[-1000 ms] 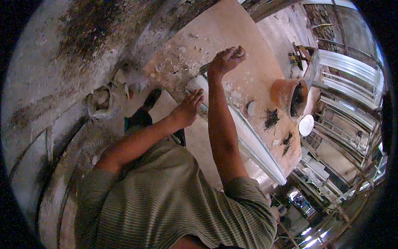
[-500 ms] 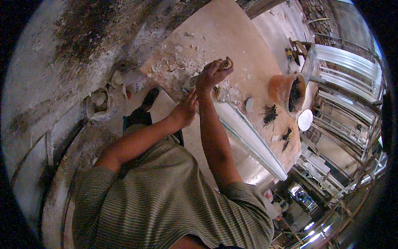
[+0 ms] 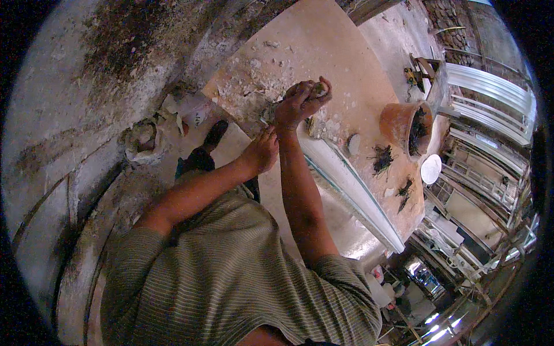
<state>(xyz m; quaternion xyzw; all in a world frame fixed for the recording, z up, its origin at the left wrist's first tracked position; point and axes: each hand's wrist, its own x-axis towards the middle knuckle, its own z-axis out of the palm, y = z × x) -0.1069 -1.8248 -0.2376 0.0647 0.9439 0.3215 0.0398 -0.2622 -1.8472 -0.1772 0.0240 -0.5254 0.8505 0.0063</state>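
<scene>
Tabletop (image 3: 329,46) strewn with scraps (image 3: 254,68) — pale strip (image 3: 356,189) seemingly shaped, work unfinished; right hand (image 3: 298,108) clasps rounded thing (image 3: 319,90) (mostly hidden), left hand (image 3: 261,153): hold unclear.

long white strip (image 3: 355,194), teal-edged, slanting along table (image 3: 340,43) edge, held tool (image 3: 319,89) mostly hidden, rounded end showing

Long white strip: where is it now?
In the head view, the long white strip lies right of centre along the near edge of the brown tabletop, running from beside the right forearm toward the lower right.
</scene>
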